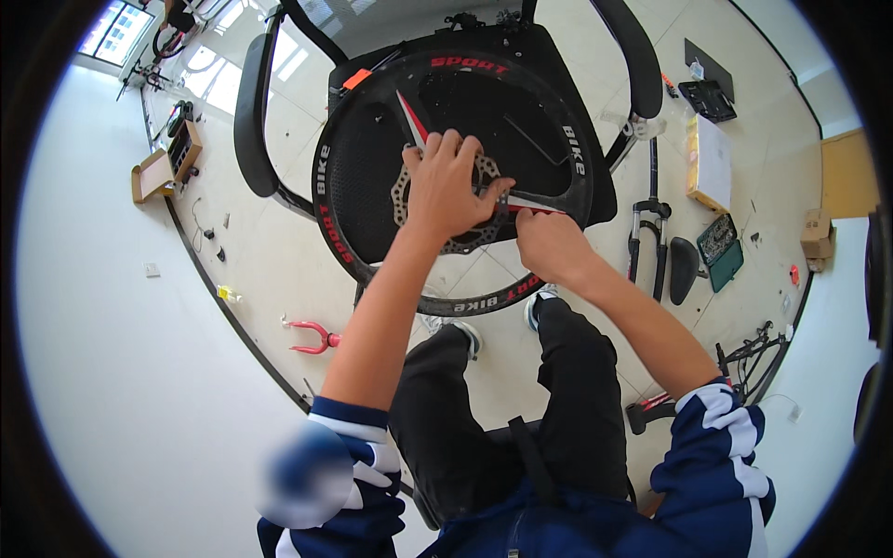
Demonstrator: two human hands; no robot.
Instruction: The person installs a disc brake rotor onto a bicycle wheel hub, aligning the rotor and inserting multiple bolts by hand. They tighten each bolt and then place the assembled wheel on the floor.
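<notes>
A black bicycle wheel (pixel 455 305) with broad spokes and red and white lettering lies flat across the seat of a black armchair (pixel 595 186). At its centre is a metal brake disc (pixel 402 200) with holes round its edge. My left hand (pixel 446 191) lies over the hub, fingers curled over the disc and thumb at its right side. Just right of the disc, by a white and red spoke (pixel 538 205), my right hand (pixel 555 246) is closed; whatever its fingers hold is hidden. Beyond the hands, an L-shaped hex key (pixel 532 139) rests on the seat inside the rim.
The chair's armrests (pixel 253 121) rise on both sides of the wheel. To the right on the floor are a suspension fork (pixel 648 223), a saddle (pixel 685 270), a green tool case (pixel 724 265) and a box (pixel 709 163). A red fork (pixel 316 337) lies at left.
</notes>
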